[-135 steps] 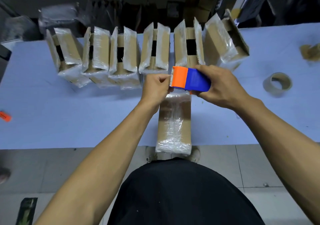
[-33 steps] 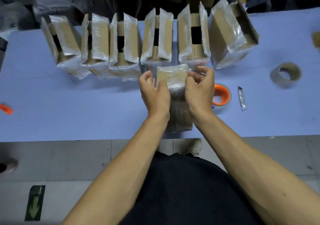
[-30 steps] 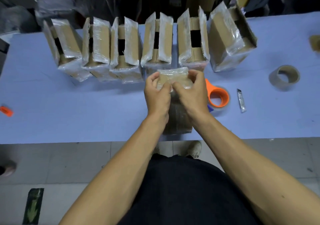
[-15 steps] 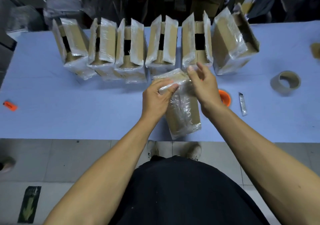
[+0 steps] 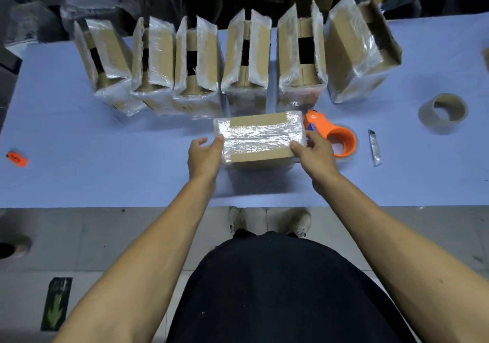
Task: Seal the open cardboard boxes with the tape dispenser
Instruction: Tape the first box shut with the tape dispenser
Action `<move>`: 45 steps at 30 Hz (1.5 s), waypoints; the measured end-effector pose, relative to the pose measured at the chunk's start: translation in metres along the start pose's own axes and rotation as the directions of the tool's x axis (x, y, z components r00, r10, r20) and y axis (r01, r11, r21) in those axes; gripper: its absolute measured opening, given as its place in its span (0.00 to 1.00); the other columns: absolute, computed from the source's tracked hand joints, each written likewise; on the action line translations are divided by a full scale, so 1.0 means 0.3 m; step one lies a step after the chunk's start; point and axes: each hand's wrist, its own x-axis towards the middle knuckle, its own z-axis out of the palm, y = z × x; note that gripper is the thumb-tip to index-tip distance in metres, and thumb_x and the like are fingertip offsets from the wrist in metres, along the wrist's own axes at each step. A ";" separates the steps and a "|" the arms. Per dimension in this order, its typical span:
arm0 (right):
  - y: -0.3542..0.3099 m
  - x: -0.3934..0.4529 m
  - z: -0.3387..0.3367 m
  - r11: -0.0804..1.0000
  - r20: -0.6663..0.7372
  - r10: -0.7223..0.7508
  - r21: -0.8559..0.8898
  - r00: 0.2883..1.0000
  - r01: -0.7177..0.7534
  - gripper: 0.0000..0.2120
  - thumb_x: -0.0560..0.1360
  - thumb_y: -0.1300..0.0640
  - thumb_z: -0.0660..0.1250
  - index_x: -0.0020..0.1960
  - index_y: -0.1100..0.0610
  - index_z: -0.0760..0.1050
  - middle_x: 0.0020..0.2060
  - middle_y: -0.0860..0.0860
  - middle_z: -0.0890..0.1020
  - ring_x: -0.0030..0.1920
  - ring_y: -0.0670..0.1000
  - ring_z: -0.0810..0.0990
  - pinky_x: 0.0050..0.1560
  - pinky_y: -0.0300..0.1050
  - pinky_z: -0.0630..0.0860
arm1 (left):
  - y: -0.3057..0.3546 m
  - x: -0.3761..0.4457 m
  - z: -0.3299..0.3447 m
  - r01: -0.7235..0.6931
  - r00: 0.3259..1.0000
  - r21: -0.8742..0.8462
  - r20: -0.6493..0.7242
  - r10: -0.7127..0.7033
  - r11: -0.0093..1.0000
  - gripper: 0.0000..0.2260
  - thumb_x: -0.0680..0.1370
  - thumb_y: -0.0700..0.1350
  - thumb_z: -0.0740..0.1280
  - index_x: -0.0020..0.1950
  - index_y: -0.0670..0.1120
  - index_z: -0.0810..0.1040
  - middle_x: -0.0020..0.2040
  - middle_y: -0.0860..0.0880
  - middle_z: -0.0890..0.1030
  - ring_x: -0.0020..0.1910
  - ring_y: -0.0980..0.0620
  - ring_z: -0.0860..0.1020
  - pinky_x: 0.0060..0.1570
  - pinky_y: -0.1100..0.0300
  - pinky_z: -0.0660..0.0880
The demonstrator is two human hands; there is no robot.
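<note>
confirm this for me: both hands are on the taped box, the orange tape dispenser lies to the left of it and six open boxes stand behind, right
Not quite. The head view shows the orange tape dispenser lying to the right of the taped box, by the right hand. The left hand and the six open boxes are as stated.

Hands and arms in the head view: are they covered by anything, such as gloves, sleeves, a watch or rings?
Nothing is worn on them. The left hand and right hand are bare, with no gloves, and no rings show on the fingers. Both forearms are bare to the frame's lower edge: no sleeves, watch or wristband in view. Below them, the person wears a dark garment.
</note>
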 end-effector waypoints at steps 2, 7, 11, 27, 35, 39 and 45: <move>-0.008 0.020 -0.011 1.000 0.055 -0.020 0.016 0.998 0.019 0.14 0.78 0.64 0.65 0.60 0.52 0.79 0.49 0.48 0.82 0.46 0.46 0.78 0.42 0.33 0.74 | 0.023 0.017 -0.041 -0.192 0.981 0.152 0.070 0.183 0.970 0.26 0.78 0.50 0.71 0.74 0.49 0.68 0.72 0.51 0.72 0.66 0.51 0.72 0.59 0.60 0.67; -0.037 0.106 -0.029 0.983 0.268 -0.058 -0.151 0.962 0.101 0.22 0.77 0.64 0.63 0.70 0.56 0.74 0.64 0.47 0.79 0.63 0.46 0.77 0.68 0.45 0.70 | 0.056 -0.022 -0.016 -0.464 0.842 0.483 0.500 0.201 0.743 0.20 0.78 0.57 0.70 0.67 0.51 0.77 0.60 0.50 0.81 0.57 0.51 0.79 0.55 0.57 0.74; -0.013 0.115 -0.014 0.942 -0.041 -0.202 -0.281 0.979 0.183 0.17 0.75 0.57 0.70 0.64 0.57 0.77 0.59 0.52 0.80 0.56 0.53 0.77 0.62 0.51 0.73 | 0.033 -0.073 0.032 -0.465 0.798 0.491 0.594 0.107 0.736 0.24 0.76 0.61 0.70 0.67 0.51 0.76 0.49 0.51 0.83 0.51 0.51 0.80 0.54 0.52 0.77; 0.084 0.174 -0.064 0.756 -0.080 -0.042 -0.655 0.996 -0.020 0.38 0.74 0.57 0.72 0.78 0.61 0.55 0.65 0.66 0.69 0.63 0.67 0.71 0.59 0.54 0.69 | 0.046 0.019 0.145 -0.292 0.846 0.075 0.486 0.221 0.953 0.12 0.79 0.50 0.71 0.60 0.48 0.80 0.54 0.54 0.81 0.49 0.60 0.81 0.52 0.62 0.78; 0.082 0.146 -0.163 0.707 -0.051 -0.189 -0.700 0.981 0.100 0.22 0.71 0.69 0.63 0.65 0.64 0.69 0.53 0.61 0.78 0.46 0.59 0.74 0.36 0.45 0.63 | 0.044 -0.012 0.150 -0.381 0.806 0.145 0.537 0.251 0.913 0.17 0.80 0.49 0.70 0.68 0.51 0.76 0.64 0.54 0.76 0.64 0.59 0.72 0.63 0.61 0.69; 0.026 0.097 -0.236 0.781 -0.110 -0.236 -0.613 0.965 0.121 0.20 0.72 0.53 0.60 0.62 0.59 0.71 0.52 0.57 0.78 0.50 0.59 0.73 0.45 0.48 0.67 | 0.089 -0.014 0.153 -0.573 0.764 0.295 0.531 0.368 0.764 0.20 0.79 0.46 0.70 0.71 0.51 0.73 0.69 0.51 0.73 0.64 0.51 0.73 0.61 0.60 0.68; -0.106 0.014 -0.283 0.700 0.002 -0.436 -0.628 0.900 0.341 0.24 0.70 0.50 0.75 0.61 0.54 0.69 0.50 0.47 0.76 0.46 0.51 0.75 0.41 0.44 0.68 | 0.275 -0.100 0.218 -0.476 0.782 0.066 0.488 0.388 0.877 0.11 0.82 0.51 0.65 0.59 0.47 0.81 0.57 0.50 0.83 0.57 0.53 0.80 0.60 0.57 0.73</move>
